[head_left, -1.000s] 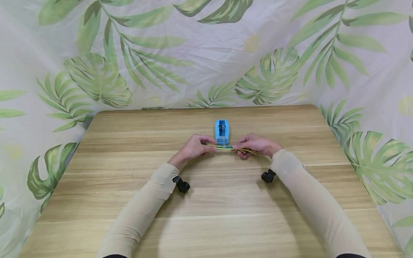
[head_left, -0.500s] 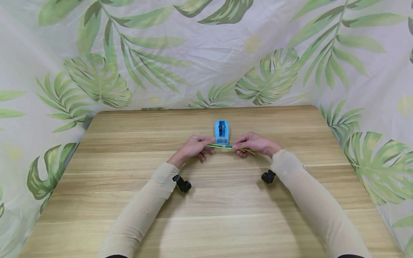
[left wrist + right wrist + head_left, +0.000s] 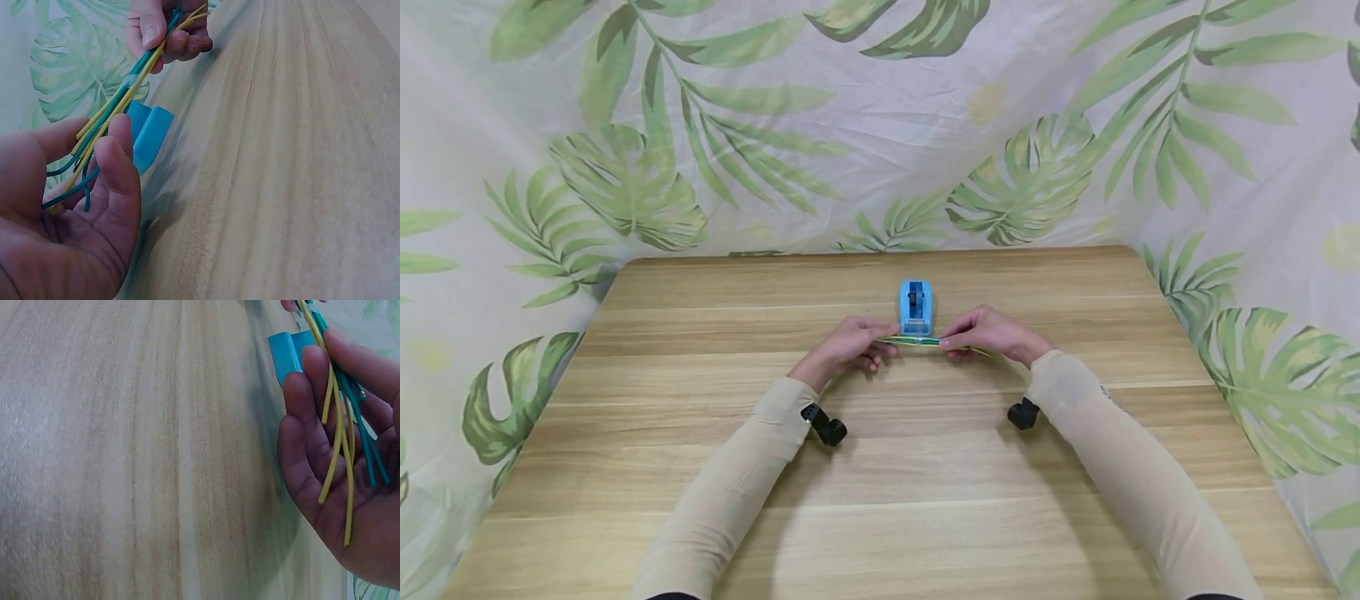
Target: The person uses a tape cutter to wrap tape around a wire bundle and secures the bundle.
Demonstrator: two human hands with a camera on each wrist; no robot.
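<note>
A bundle of thin yellow and green wires (image 3: 917, 340) stretches between both hands, in front of a blue tape dispenser (image 3: 915, 308). Clear tape (image 3: 129, 81) lies against the middle of the bundle, near the dispenser's front end. My left hand (image 3: 850, 343) holds the left part of the wires between thumb and fingers, and loose green ends curl toward its palm in the left wrist view. On the other side, my right hand (image 3: 988, 332) pinches the bundle between thumb and index finger. Its splayed wire tails (image 3: 340, 456) hang over the palm in the right wrist view.
The wooden table (image 3: 895, 500) spreads out in front of the hands and to both sides. A leaf-print cloth (image 3: 880, 125) hangs behind its back edge. Each wrist carries a small black camera (image 3: 827, 427).
My left fingers have shifted their hold, with the lower fingers dropping below the wires. The bundle seems turned, and fewer tails show past my right hand. The dispenser stays in place.
</note>
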